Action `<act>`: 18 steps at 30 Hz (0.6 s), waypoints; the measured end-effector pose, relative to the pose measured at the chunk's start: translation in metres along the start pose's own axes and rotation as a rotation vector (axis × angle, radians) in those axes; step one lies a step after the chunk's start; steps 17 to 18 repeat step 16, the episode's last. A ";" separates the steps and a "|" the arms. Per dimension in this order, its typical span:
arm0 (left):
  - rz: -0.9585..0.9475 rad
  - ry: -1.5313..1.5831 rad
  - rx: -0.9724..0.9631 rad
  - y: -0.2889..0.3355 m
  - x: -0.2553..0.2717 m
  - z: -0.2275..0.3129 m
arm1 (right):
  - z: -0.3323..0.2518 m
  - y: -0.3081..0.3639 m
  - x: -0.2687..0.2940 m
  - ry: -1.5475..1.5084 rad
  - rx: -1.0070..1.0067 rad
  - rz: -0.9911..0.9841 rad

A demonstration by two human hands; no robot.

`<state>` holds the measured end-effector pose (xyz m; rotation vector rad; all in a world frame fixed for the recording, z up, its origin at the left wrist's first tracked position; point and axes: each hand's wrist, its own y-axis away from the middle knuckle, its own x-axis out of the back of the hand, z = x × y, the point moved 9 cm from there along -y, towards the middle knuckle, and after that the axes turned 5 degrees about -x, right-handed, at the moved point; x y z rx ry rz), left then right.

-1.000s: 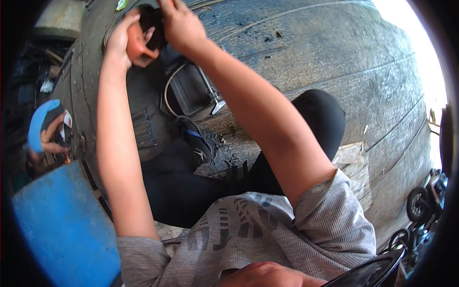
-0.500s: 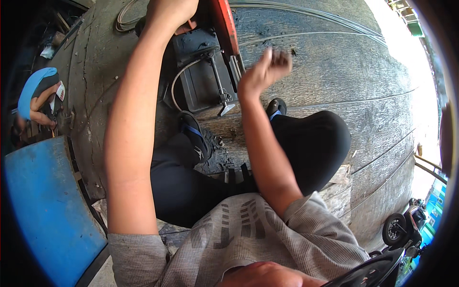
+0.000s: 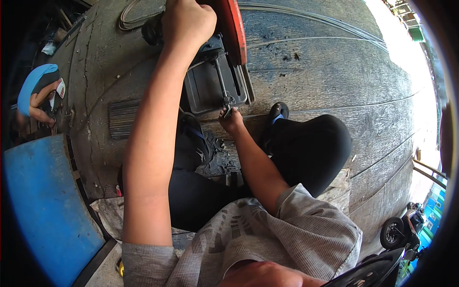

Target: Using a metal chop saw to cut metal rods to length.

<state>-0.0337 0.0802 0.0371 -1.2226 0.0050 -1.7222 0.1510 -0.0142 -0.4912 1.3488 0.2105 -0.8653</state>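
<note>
A chop saw with a red blade guard [image 3: 233,33] and a dark tray-like base [image 3: 198,93] stands on the floor in front of me. My left hand [image 3: 190,26] is closed at the top of the saw, apparently round its handle; my wrist hides the grip and most fingers. At the near end of the base, my right hand [image 3: 232,120] has its fingers closed round the small metal crank handle of the clamp screw [image 3: 222,79]. That screw runs along the base. Whatever lies under the blade is hidden by my left hand and the guard.
A stack of dark metal bars [image 3: 123,125] lies left of my forearm. Long thin rods [image 3: 311,20] stretch along the floor at far right. A blue panel [image 3: 48,205] stands at left, near a crouching person [image 3: 38,93]. A motorcycle [image 3: 406,227] is parked at lower right.
My right hand has come down from the air beside the saw onto the clamp's crank handle. My left hand stays at the saw's top, shifted slightly right in view along with the saw.
</note>
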 end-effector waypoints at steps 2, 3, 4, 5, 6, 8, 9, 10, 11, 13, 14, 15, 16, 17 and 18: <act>0.015 -0.016 0.013 0.004 0.002 -0.003 | 0.004 -0.003 0.001 -0.015 -0.002 0.053; 0.032 -0.024 0.024 0.005 0.001 -0.003 | 0.004 -0.004 0.004 -0.030 0.004 0.103; 0.027 -0.031 0.025 0.005 0.000 -0.007 | 0.012 -0.002 -0.005 -0.033 -0.003 0.106; 0.047 -0.041 -0.003 0.005 0.003 -0.010 | 0.008 0.010 -0.005 0.163 0.181 0.321; 0.067 -0.050 -0.030 0.005 0.006 -0.012 | 0.000 0.028 -0.010 0.365 0.365 0.531; 0.060 0.027 -0.010 0.003 0.003 -0.011 | -0.006 0.036 -0.011 0.459 0.409 0.637; 0.061 0.101 0.009 0.002 0.002 -0.012 | -0.011 0.039 -0.015 0.525 0.458 0.663; 0.061 0.097 0.014 0.002 0.004 -0.008 | -0.016 0.041 -0.019 0.598 0.507 0.686; 0.051 0.009 0.011 0.004 0.007 0.000 | -0.013 0.042 -0.018 0.604 0.501 0.687; 0.064 -0.088 -0.008 0.006 0.013 0.009 | -0.020 0.064 -0.022 0.827 0.735 0.852; 0.088 -0.097 -0.022 0.006 0.019 0.015 | -0.021 0.074 -0.029 0.940 0.855 0.928; -0.036 -0.064 0.085 0.007 0.012 0.009 | -0.024 0.072 -0.034 0.967 0.910 0.900; -0.016 -0.118 0.070 0.004 0.009 0.001 | -0.023 0.067 -0.032 0.942 0.894 0.848; -0.016 -0.118 0.070 0.004 0.009 0.001 | -0.023 0.067 -0.032 0.942 0.894 0.848; -0.016 -0.118 0.070 0.004 0.009 0.001 | -0.023 0.067 -0.032 0.942 0.894 0.848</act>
